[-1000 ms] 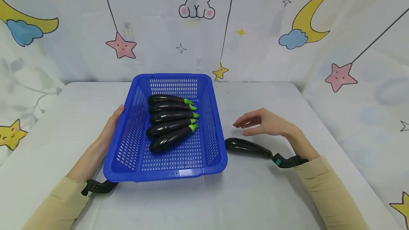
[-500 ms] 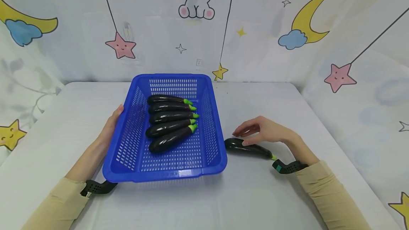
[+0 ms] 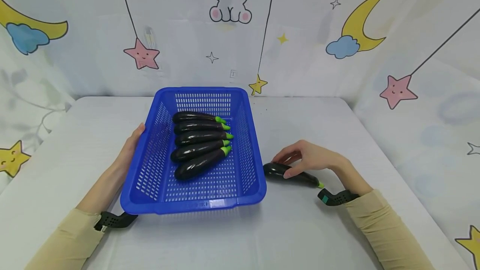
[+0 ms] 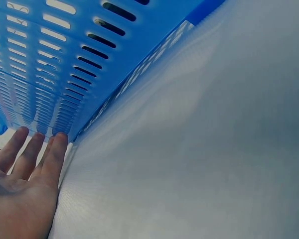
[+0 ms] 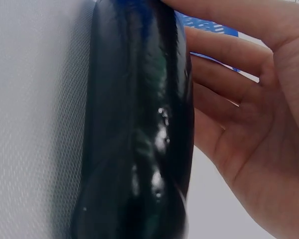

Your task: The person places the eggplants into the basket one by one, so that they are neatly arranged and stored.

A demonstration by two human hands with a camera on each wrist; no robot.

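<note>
A blue plastic basket (image 3: 195,206) with slotted walls sits left of the middle of the table. Inside it several glossy dark eggplants (image 3: 200,138) lie side by side, green stems to the right. My left hand (image 3: 128,149) rests against the basket's left side; the left wrist view shows its fairly straight fingers (image 4: 54,159) touching the slotted wall. To the right of the basket, one more eggplant (image 3: 274,170) lies on the table, blunt end close to the rim. Over it, my right hand (image 3: 312,156) grips the body with thumb on the near side and fingers on the far side.
A white cloth covers the table (image 3: 300,228). Behind it hangs a white curtain (image 3: 300,3) printed with a bear, moons and stars. Black wrist straps (image 3: 337,198) with camera mounts sit at both wrists.
My right hand has come down from above the loose eggplant and taken hold of it. The left hand and the basket have stayed put.
</note>
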